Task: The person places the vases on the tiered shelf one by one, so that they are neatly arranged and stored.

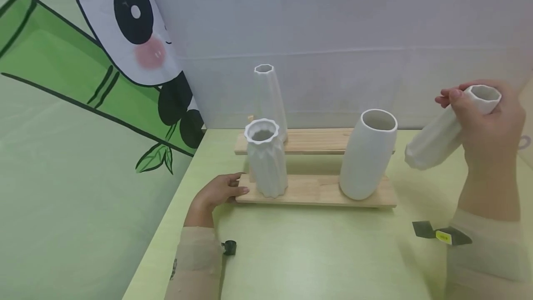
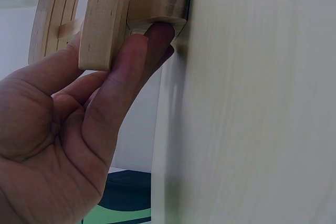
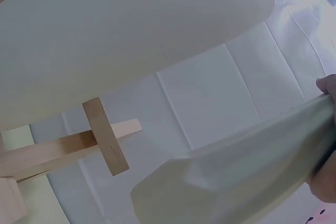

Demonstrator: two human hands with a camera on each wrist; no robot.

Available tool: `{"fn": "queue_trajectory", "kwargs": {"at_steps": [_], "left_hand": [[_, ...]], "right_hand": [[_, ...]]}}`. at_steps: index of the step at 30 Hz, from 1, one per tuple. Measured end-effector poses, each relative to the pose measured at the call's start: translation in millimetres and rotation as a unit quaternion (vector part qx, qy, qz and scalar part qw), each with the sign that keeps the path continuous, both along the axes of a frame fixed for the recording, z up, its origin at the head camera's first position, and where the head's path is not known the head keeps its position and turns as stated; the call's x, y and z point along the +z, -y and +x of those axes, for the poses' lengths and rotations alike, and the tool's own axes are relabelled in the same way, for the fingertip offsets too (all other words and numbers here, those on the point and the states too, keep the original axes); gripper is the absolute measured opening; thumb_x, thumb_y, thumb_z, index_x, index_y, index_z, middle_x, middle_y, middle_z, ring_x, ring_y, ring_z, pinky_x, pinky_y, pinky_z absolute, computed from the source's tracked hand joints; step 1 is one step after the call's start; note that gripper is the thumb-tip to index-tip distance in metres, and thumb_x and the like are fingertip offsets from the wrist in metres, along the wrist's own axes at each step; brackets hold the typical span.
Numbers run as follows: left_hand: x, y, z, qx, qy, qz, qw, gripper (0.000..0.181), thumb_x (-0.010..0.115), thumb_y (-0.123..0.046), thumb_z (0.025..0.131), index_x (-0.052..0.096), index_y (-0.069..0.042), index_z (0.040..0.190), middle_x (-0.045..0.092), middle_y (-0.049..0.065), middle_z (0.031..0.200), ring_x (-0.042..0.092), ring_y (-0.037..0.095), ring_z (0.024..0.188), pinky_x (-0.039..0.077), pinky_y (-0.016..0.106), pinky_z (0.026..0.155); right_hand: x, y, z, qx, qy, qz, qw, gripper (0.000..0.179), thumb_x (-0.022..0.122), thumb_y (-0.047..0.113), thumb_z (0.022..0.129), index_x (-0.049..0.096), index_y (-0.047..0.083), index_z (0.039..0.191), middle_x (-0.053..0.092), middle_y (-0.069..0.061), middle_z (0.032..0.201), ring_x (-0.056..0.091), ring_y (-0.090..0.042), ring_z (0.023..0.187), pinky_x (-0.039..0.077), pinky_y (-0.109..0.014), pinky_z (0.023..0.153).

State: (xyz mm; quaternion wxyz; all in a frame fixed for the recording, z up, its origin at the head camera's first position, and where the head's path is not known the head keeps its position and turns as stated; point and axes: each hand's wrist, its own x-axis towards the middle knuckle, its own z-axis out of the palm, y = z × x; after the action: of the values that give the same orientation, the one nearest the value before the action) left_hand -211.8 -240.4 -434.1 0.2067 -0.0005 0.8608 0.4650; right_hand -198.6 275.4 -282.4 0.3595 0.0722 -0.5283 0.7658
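Observation:
My left hand point(image 1: 217, 192) grips the left end of a two-tier wooden stand point(image 1: 314, 189). In the left wrist view its thumb and fingers pinch the end of the front board point(image 2: 107, 19). Off the stand's right side, my right hand point(image 1: 495, 124) holds a faceted white vase point(image 1: 435, 140) near its rim, tilted in the air with its base down to the left. A smooth white vase point(image 1: 368, 156) and a fluted white vase point(image 1: 268, 168) stand on the front board. On the rear board's left end stands a slim tall white vase point(image 1: 270, 101), partly hidden behind the fluted one.
The stand sits on a pale yellow-green table point(image 1: 320, 249). Behind it hangs a creased white backdrop point(image 1: 325, 31). A green cloth with a cartoon print point(image 1: 83, 189) borders the table's left side.

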Motion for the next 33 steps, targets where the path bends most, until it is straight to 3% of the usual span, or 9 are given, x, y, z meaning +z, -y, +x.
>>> {"fn": "queue_trajectory", "kwargs": {"at_steps": [12, 23, 33], "left_hand": [[-1.1, 0.8, -0.8, 0.001, 0.003, 0.0, 1.0, 0.077, 0.076, -0.037, 0.085, 0.042, -0.015, 0.15, 0.056, 0.014, 0.141, 0.066, 0.021, 0.112, 0.043, 0.048, 0.107], [-1.2, 0.3, -1.1, 0.007, 0.004, 0.0, 1.0, 0.076, 0.076, -0.036, 0.085, 0.042, -0.017, 0.15, 0.057, 0.011, 0.141, 0.065, 0.021, 0.114, 0.041, 0.048, 0.108], [-2.8, 0.0, -1.7, 0.005, 0.001, 0.002, 1.0, 0.076, 0.076, -0.037, 0.085, 0.043, -0.017, 0.15, 0.057, 0.012, 0.141, 0.065, 0.022, 0.115, 0.042, 0.048, 0.108]], "right_hand": [[14.6, 5, -11.6, 0.053, -0.017, 0.013, 0.9984, 0.024, 0.076, -0.009, 0.078, 0.059, -0.011, 0.095, 0.072, -0.02, 0.079, 0.072, -0.026, 0.068, 0.06, -0.031, 0.071], [28.9, 13, -13.7, 0.089, 0.044, 0.06, 0.9932, 0.027, 0.077, 0.0, 0.081, 0.059, -0.005, 0.1, 0.075, -0.015, 0.085, 0.072, -0.022, 0.076, 0.058, -0.024, 0.068], [34.3, 21, -29.2, 0.122, 0.046, 0.103, 0.9861, 0.026, 0.077, 0.0, 0.082, 0.06, -0.006, 0.1, 0.074, -0.013, 0.086, 0.072, -0.021, 0.079, 0.057, -0.023, 0.072]]}}
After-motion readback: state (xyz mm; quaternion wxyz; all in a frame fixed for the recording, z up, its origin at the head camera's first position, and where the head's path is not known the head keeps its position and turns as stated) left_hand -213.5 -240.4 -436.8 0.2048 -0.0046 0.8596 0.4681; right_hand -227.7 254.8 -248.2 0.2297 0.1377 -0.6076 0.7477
